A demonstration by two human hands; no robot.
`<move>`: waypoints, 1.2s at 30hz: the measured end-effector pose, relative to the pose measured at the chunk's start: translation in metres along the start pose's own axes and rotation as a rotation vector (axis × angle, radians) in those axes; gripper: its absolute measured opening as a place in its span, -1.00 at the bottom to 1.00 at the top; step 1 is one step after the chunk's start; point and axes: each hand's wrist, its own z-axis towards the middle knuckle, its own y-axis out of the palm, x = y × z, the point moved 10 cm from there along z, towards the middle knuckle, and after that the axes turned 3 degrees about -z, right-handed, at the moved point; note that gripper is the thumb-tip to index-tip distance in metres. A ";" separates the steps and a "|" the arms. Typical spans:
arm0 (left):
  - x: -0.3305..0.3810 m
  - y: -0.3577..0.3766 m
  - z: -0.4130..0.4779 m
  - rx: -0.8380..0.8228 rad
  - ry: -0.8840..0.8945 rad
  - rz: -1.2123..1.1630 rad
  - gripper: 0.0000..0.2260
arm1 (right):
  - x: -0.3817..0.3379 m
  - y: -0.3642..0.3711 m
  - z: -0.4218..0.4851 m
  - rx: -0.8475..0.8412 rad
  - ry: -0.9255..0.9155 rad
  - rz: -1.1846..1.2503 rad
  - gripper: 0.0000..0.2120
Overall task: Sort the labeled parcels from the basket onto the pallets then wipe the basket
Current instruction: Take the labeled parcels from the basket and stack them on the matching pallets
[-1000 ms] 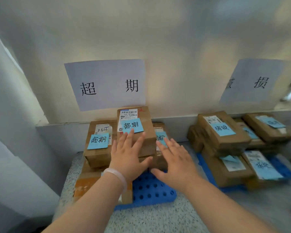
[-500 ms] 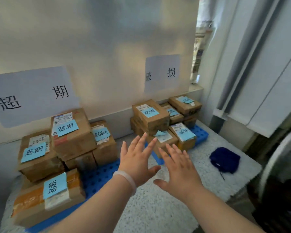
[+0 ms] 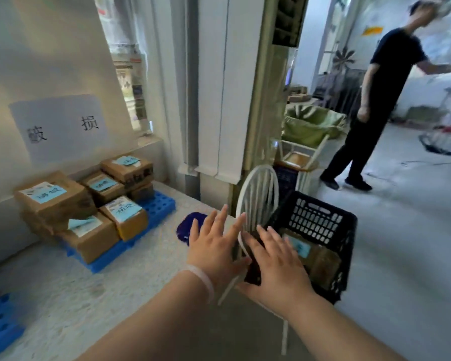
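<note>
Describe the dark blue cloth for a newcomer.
Find the blue pallet of labelled parcels below the wall sign. Right of it on the counter lies the dark blue cloth, partly behind the left hand. Unlike the brown parcels, it carries no label.

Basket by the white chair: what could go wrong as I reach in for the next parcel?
1. The chair back sits close by the left hand and right hand; they may catch its slats.
2. The basket seems perched on the chair seat; tugging a parcel could tip it.
3. The boxes on the blue pallet are stacked unevenly; another might slide off.
</note>
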 end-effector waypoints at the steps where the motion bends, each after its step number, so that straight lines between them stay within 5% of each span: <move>1: 0.022 0.011 0.006 -0.009 0.023 -0.017 -0.21 | 0.023 -0.003 -0.010 0.000 0.035 0.005 -0.07; 14: 0.163 0.100 0.059 -0.194 0.202 -0.048 -0.20 | 0.206 0.011 -0.078 -0.049 0.400 0.072 -0.08; 36: 0.132 0.304 0.275 -0.599 0.194 -0.081 -0.21 | 0.380 0.142 0.066 -0.336 0.787 0.230 -0.06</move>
